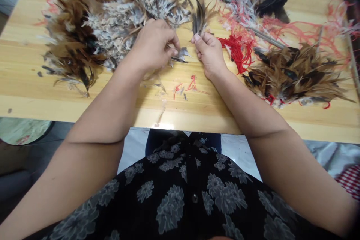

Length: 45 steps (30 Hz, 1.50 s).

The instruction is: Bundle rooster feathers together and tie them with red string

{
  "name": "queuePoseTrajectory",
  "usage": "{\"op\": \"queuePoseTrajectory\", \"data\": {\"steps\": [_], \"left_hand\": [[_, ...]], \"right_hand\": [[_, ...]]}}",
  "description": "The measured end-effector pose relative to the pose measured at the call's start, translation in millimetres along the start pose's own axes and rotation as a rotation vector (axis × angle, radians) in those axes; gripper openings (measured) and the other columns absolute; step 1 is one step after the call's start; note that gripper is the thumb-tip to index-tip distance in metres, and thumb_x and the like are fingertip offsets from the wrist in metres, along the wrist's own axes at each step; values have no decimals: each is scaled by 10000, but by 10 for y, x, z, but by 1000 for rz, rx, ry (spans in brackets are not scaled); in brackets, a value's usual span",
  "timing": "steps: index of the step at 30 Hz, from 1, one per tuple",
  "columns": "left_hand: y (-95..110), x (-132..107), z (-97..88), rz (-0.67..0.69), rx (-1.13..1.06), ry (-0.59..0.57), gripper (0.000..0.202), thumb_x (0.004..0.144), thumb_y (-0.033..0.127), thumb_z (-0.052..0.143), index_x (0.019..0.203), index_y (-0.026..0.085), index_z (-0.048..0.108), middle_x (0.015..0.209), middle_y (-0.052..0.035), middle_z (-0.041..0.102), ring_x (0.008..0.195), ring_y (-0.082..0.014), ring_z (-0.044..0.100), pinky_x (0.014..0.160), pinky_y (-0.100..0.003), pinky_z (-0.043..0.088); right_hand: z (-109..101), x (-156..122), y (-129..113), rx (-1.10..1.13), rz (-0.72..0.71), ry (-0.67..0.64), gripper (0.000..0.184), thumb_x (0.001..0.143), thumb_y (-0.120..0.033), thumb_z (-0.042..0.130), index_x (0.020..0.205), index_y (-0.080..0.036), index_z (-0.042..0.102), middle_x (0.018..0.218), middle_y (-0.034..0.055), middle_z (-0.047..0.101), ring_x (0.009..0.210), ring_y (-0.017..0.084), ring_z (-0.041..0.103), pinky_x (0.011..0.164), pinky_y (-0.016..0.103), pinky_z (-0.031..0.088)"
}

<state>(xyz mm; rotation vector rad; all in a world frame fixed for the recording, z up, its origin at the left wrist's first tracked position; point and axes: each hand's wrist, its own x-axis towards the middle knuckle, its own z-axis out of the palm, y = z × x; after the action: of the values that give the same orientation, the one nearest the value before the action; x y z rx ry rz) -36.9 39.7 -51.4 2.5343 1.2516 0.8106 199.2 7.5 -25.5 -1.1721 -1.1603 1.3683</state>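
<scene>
In my right hand (211,53), thumb and fingers pinch the base of a small bunch of dark and brown feathers (200,17), whose tips point away from me. My left hand (156,45) is closed with curled fingers at the right edge of a big feather pile (112,26); what it holds, if anything, I cannot make out. The pile has brown and black tips around pale, fluffy quill ends. Just below the left fingertips lie loose grey feather bits (182,53). A bundle of red strings (239,50) lies right beside my right hand.
Brown feather bunches tied with red (292,73) lie on the right of the wooden table (180,114). Behind them are a thin rod (267,37), pink and white plastic strands (242,7) and a black feather clump (272,2). Red string scraps (192,83) lie near the front edge.
</scene>
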Motion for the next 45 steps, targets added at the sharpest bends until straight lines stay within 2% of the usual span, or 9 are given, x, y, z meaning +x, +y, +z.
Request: {"op": "queuePoseTrajectory", "data": {"steps": [7, 11, 16, 22, 25, 29, 34, 39, 45], "left_hand": [[-59, -4, 181, 27, 25, -88, 252, 1022, 485, 696, 1129, 361, 887, 1060, -79, 695, 1110, -360, 498, 1074, -557, 421], [-73, 18, 252, 35, 56, -40, 225, 1056, 486, 666, 1036, 336, 833, 1074, -84, 694, 1085, -340, 475, 1097, -557, 424], [-70, 51, 170, 31, 24, 51, 280, 1130, 581, 629, 1043, 333, 726, 1071, -94, 694, 1055, -349, 504, 1073, -573, 421], [42, 6, 27, -43, -37, 69, 289, 1154, 623, 613, 1218, 362, 719, 1067, -71, 764, 991, -356, 608, 928, -556, 492], [182, -23, -24, -19, -46, 96, 288, 1179, 615, 613, 1183, 355, 738, 1040, -74, 788, 1033, -372, 693, 945, -571, 562], [305, -15, -74, 38, -36, 127, 265, 1189, 551, 603, 1090, 364, 763, 1077, -92, 824, 1120, -397, 752, 1028, -607, 614], [273, 29, -66, 143, -17, 170, 289, 1181, 575, 599, 1078, 345, 742, 1066, -87, 805, 1085, -377, 694, 1032, -619, 616], [408, -1, -165, 88, 67, 132, 214, 1134, 405, 589, 1054, 379, 786, 1082, -120, 798, 1146, -438, 716, 1046, -658, 585], [639, -7, -275, 53, 235, 45, 348, 1115, 335, 494, 1035, 385, 829, 1101, -175, 780, 1234, -506, 737, 1004, -711, 598]], "right_hand": [[0, 50, 67, -66, -33, -15, 448, 1247, -224, 633, 803, -254, 579, 684, -72, 374, 697, 155, 214, 729, 315, 335], [-39, 130, 199, -138, -102, -38, 412, 1232, -256, 671, 828, -236, 596, 739, -56, 406, 720, 127, 360, 783, 281, 417], [-121, 264, 430, -246, -232, -69, 404, 1200, -478, 732, 895, -228, 648, 779, -41, 476, 821, 136, 557, 853, 275, 525], [-173, 324, 528, -317, -324, -85, 379, 1191, -470, 744, 914, -213, 718, 799, -40, 547, 826, 143, 573, 981, 330, 613], [-188, 355, 571, -324, -341, -99, 399, 1190, -500, 739, 915, -210, 736, 841, -25, 614, 888, 160, 630, 1031, 360, 635], [-204, 391, 636, -336, -352, -116, 539, 1135, -705, 755, 913, -213, 750, 838, -15, 636, 895, 174, 652, 997, 378, 641], [-197, 372, 619, -302, -339, -157, 688, 995, -884, 816, 901, -204, 773, 888, 17, 737, 929, 192, 699, 913, 363, 616], [-164, 317, 541, -286, -287, -149, 653, 906, -844, 941, 901, -210, 790, 903, 21, 794, 916, 186, 696, 916, 355, 622], [-108, 237, 440, -245, -236, -134, 564, 865, -716, 1037, 831, -224, 764, 838, 8, 761, 891, 195, 679, 882, 343, 608]]}}
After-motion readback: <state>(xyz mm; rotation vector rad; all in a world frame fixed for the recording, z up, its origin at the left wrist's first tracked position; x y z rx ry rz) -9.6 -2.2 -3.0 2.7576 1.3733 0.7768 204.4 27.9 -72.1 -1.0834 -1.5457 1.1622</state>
